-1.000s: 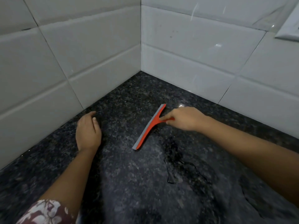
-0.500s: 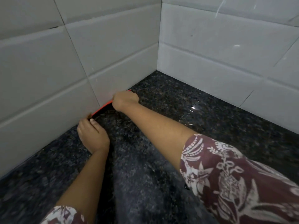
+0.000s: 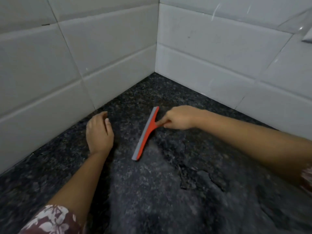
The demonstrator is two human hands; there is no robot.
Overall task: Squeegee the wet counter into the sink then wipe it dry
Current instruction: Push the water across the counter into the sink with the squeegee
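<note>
A red squeegee (image 3: 146, 134) with a grey rubber blade lies blade-down on the dark speckled granite counter (image 3: 152, 191), its blade running from far right to near left. My right hand (image 3: 179, 117) grips its short handle from the right, index finger stretched along it. My left hand (image 3: 98, 132) rests flat on the counter to the squeegee's left, near the left wall, holding nothing. Patches of water film with ragged edges (image 3: 194, 176) show on the counter to the right of the blade. No sink is in view.
White tiled walls meet in a corner (image 3: 157, 71) behind the counter, one along the left (image 3: 50, 81), one along the back right (image 3: 228, 56). A white fitting (image 3: 308, 37) juts from the wall at the top right edge.
Half a second ago my right hand held the squeegee against the left wall above my left hand. It has since pulled the squeegee to the right, away from the wall. My left hand stayed put.
</note>
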